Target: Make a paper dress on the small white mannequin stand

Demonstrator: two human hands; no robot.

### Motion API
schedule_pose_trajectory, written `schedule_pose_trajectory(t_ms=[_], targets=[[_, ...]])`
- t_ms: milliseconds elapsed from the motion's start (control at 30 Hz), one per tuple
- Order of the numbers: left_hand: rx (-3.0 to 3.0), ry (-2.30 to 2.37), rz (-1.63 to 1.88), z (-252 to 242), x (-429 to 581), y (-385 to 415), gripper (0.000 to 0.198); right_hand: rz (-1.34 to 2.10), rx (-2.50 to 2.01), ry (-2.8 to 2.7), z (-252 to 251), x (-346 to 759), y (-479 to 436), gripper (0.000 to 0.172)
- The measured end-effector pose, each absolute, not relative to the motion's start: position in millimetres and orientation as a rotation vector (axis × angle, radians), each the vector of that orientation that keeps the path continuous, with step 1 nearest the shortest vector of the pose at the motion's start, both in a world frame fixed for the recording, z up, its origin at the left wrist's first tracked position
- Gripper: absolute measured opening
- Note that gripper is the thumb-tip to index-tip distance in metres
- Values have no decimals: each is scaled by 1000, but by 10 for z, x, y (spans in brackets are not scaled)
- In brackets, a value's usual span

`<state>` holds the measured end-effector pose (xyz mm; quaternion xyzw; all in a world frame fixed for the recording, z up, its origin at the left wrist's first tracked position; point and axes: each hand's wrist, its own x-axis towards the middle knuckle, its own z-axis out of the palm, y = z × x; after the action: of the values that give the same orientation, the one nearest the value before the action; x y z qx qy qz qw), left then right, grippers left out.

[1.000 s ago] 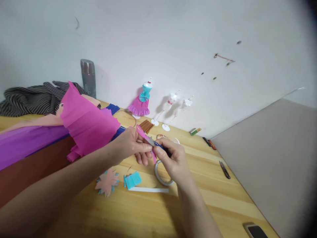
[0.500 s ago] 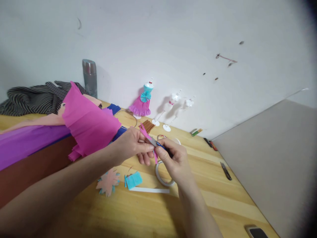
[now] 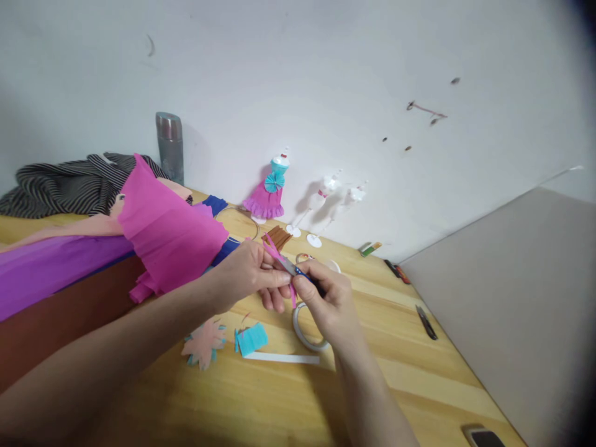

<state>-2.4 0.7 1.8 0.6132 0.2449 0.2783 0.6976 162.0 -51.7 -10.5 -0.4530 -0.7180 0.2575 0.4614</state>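
Above the middle of the table, my left hand (image 3: 254, 273) pinches a narrow strip of pink crepe paper (image 3: 270, 246) between thumb and fingers. A loose end of pink hangs down below those fingers. My right hand (image 3: 328, 295) is closed around small scissors with a dark blue handle (image 3: 307, 276). Their grey blades (image 3: 287, 266) point up and left, lying along the pink strip by my left thumb. My right fingers partly hide the handle. Below the hands are a roll of white tape (image 3: 298, 332), a folded turquoise paper piece (image 3: 252, 339) and a white strip (image 3: 284, 358).
Pink crepe paper (image 3: 167, 230) covers the left side, near a striped cloth (image 3: 69, 183) and a flask (image 3: 170, 149). A dressed figure (image 3: 267, 192) and two bare white stands (image 3: 318, 202) line the wall. A cutter (image 3: 426, 323) and paper petals (image 3: 205, 344) lie about.
The hands, scissors and pink strip keep nearly the same pose. The whole view has shifted very slightly.
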Motion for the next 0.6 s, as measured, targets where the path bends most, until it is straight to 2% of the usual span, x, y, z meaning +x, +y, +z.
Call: schedule_pose_trajectory(t_ms=[600], targets=[[1391,542,617,1,-37,14,17,680,-1093,-1709,-145,1612,-492,31]])
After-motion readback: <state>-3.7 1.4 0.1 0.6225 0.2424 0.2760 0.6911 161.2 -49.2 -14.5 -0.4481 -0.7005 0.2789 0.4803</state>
